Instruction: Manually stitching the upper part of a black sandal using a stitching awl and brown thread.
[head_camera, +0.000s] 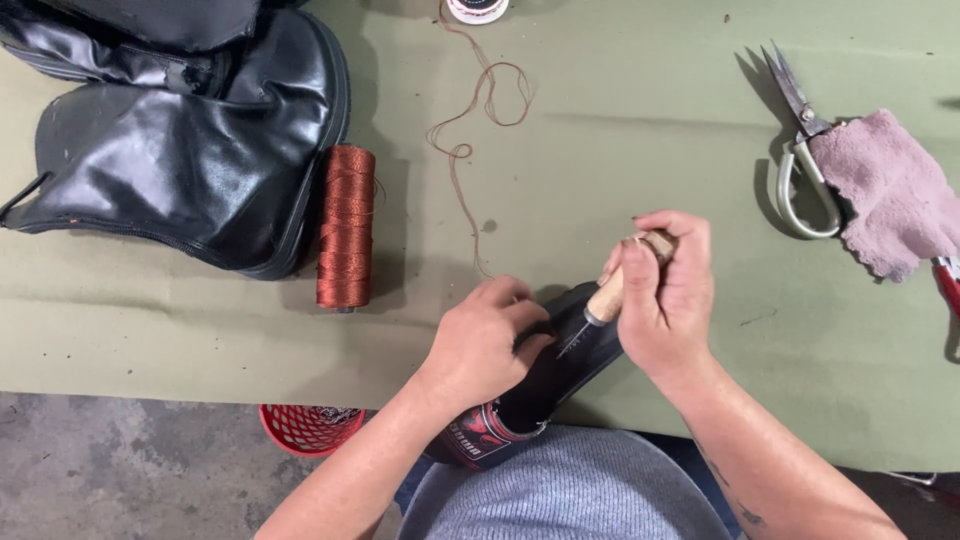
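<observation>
My left hand (488, 345) grips a black shoe (545, 385) that rests on my lap against the table's near edge. My right hand (665, 295) is closed on a wooden-handled awl (612, 290); its metal tip points down-left into the shoe beside my left fingers. A brown thread (470, 130) trails across the table above my hands. A spool of copper-brown thread (346, 227) lies to the left.
A black leather boot (180, 150) lies at the top left on the green cloth-covered table (620, 130). Large shears (805, 150) and a pink rag (895, 195) sit at the right. A red mesh basket (310, 425) stands on the floor below the table.
</observation>
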